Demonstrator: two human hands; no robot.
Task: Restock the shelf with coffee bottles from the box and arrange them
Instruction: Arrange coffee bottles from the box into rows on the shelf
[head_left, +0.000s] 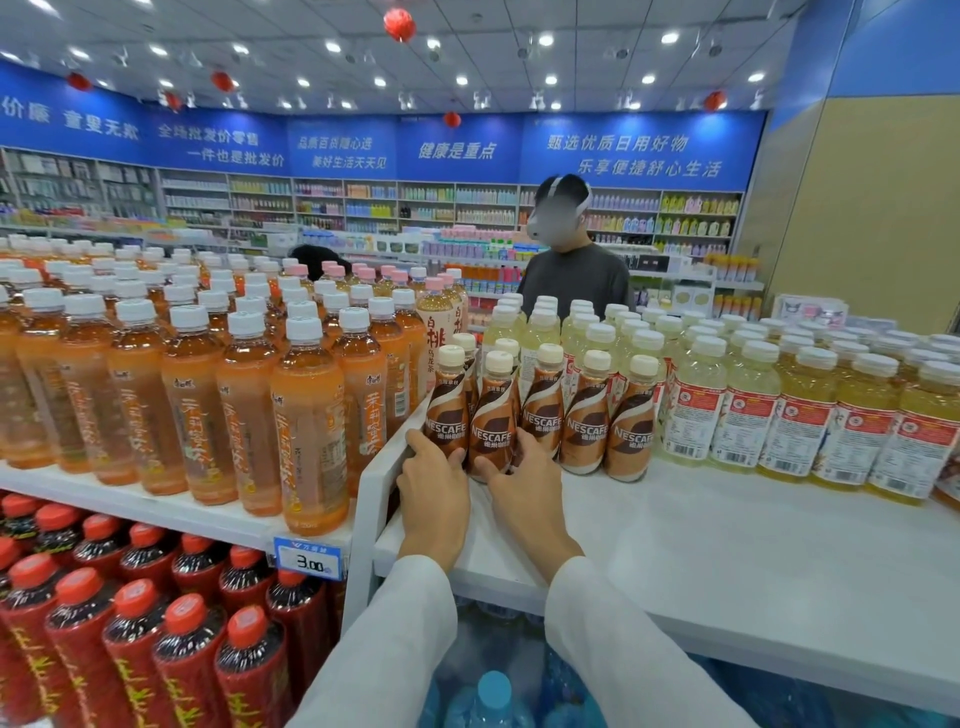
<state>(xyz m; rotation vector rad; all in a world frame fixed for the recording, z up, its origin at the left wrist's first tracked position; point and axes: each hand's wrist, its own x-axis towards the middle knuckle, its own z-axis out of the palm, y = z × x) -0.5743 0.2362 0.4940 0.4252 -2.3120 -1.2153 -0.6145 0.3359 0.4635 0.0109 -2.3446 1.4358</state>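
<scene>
- The coffee bottles (587, 415) stand upright in a tight cluster at the left end of the white shelf (701, 525), touching the pale yellow bottles (743, 415).
- The left hand (434, 491) grasps the leftmost coffee bottle (448, 410) low down.
- The right hand (524, 486) grasps the second coffee bottle (492, 415), thumb and fingers around its base.

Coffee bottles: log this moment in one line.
left hand grips leftmost coffee bottle | right hand grips second coffee bottle | both standing on shelf
</scene>
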